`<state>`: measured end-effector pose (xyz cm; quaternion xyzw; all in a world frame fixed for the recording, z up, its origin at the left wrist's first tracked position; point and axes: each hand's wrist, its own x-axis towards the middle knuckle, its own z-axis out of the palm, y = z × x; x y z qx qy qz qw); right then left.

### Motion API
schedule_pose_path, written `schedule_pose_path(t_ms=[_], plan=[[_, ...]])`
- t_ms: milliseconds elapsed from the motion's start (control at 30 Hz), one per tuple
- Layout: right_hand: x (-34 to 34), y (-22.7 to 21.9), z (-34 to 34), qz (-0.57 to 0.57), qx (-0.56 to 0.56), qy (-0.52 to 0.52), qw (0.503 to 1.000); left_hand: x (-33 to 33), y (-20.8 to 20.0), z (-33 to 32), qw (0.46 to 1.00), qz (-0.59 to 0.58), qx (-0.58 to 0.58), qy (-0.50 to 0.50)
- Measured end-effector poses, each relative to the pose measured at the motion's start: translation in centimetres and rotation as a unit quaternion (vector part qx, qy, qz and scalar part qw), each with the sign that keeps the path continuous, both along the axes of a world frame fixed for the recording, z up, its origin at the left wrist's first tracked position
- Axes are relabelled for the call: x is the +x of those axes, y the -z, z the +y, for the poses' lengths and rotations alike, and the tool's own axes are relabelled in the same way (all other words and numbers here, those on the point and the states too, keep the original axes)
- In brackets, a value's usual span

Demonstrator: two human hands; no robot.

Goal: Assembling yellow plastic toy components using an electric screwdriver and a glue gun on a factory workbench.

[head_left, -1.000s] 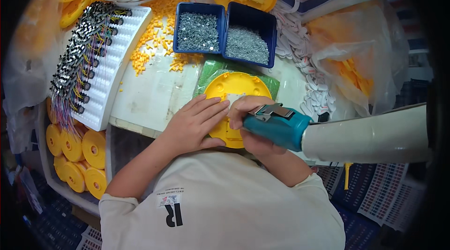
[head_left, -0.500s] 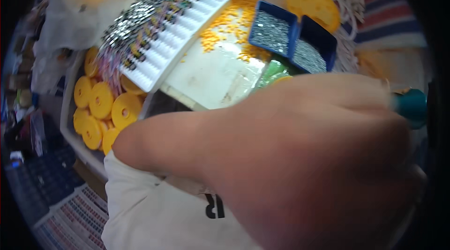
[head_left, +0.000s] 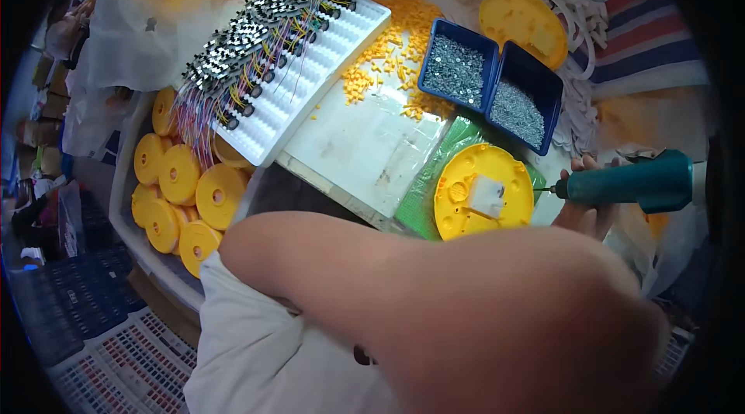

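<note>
Teal driver [head_left: 632, 183] sat gripped in your half-hidden right hand [head_left: 583, 218]; left of it, your forearm [head_left: 341, 255] overlapped the disc [head_left: 454, 216], left hand [head_left: 566, 305] too blurred to tell its hold.

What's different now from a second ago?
The left hand let go of the yellow disc and rose close to the camera. The right hand moved the teal driver off the disc, to the right. The view also turned. The blue bins and white tray stayed put.

Head-worn fisheye, looking down, close range
</note>
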<state>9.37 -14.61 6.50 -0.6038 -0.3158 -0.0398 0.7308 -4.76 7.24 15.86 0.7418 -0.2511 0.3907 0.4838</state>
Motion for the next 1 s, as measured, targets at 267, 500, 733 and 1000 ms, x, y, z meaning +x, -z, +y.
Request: schedule_pose_path(t_ms=[267, 500, 733, 1000], plan=[[-0.5, 4.3, -4.0, 0.014, -0.017, 0.159, 0.987, 4.7, 9.7, 14.8, 0.931, 0.105, 0.156, -0.314], [-3.4, 4.0, -3.5, 0.099, -0.074, 0.193, 0.974, 6.6, 15.1, 25.8, 0.76, 0.317, 0.309, -0.476], [-4.2, 2.9, -3.5, 0.064, -0.082, 0.196, 0.975, 5.2, 13.0, 24.6, 0.813, 0.365, -0.011, -0.453], [-4.5, -1.2, 1.4, -0.069, -0.246, -0.059, 0.965, 4.0, 8.7, 17.7, 0.881, 0.277, -0.319, -0.211]])
